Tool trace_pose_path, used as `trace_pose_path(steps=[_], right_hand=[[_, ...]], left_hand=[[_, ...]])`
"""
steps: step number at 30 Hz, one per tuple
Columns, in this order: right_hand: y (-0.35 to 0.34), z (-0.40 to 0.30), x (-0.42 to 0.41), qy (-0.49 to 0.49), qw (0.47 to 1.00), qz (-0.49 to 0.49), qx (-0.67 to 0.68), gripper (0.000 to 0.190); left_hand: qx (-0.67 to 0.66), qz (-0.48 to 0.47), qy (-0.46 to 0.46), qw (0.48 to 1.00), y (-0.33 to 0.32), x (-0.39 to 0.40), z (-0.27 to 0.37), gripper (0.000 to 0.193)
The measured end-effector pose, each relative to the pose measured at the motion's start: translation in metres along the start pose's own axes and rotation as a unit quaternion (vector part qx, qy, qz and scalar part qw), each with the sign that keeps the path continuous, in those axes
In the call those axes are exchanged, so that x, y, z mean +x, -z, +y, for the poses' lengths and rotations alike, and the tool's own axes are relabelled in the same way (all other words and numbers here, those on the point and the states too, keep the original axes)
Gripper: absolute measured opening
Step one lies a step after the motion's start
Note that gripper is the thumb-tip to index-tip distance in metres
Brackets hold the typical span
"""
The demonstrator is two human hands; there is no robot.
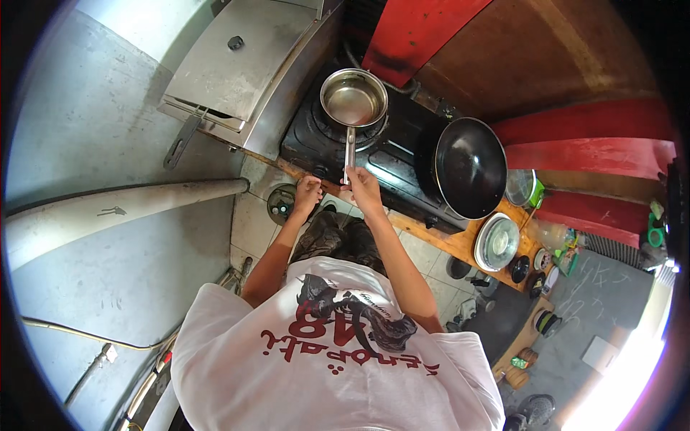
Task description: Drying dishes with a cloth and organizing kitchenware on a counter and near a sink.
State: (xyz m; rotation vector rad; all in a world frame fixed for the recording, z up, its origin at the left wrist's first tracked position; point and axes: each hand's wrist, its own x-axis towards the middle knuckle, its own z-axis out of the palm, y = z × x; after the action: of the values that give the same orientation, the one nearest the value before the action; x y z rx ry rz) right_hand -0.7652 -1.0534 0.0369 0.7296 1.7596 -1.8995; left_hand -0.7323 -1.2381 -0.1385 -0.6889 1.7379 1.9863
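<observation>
A steel saucepan (354, 99) rests over the left burner of a black gas stove (399, 151), its handle towards me. The pan's bottom is shiny; whether it holds liquid is hard to tell. My right hand (362, 189) grips the end of that handle. To its left, my left hand (309, 194) hovers close to a stove knob (319, 171), with fingers curled and nothing visible in them. I cannot tell whether it touches the knob. A black wok (470, 168) sits tilted over the stove's right side.
A steel deep fryer (237, 59) with a lid and a protruding basket handle (182, 141) stands left of the stove. On the wooden counter (463, 245) at right are stacked plates (497, 242) and small containers. A gas cylinder (281, 204) stands below. A pipe (135, 207) runs along the left wall.
</observation>
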Motion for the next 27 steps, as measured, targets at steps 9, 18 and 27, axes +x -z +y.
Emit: trace_pose_path(steps=[9, 18, 27], right_hand=[[0.005, 0.010, -0.009, 0.092, 0.995, 0.011, 0.045, 0.035], [-0.012, 0.006, 0.018, 0.018, 0.998, -0.021, 0.057, 0.040], [-0.008, 0.016, 0.028, 0.039, 0.999, -0.020, -0.017, 0.045]], left_hand=[[-0.005, 0.014, 0.004, 1.000, -0.013, -0.005, 0.011, 0.015], [-0.001, 0.015, 0.012, 1.000, -0.022, -0.003, 0.014, 0.018], [0.001, 0.016, 0.021, 1.000, -0.021, -0.005, 0.014, 0.022]])
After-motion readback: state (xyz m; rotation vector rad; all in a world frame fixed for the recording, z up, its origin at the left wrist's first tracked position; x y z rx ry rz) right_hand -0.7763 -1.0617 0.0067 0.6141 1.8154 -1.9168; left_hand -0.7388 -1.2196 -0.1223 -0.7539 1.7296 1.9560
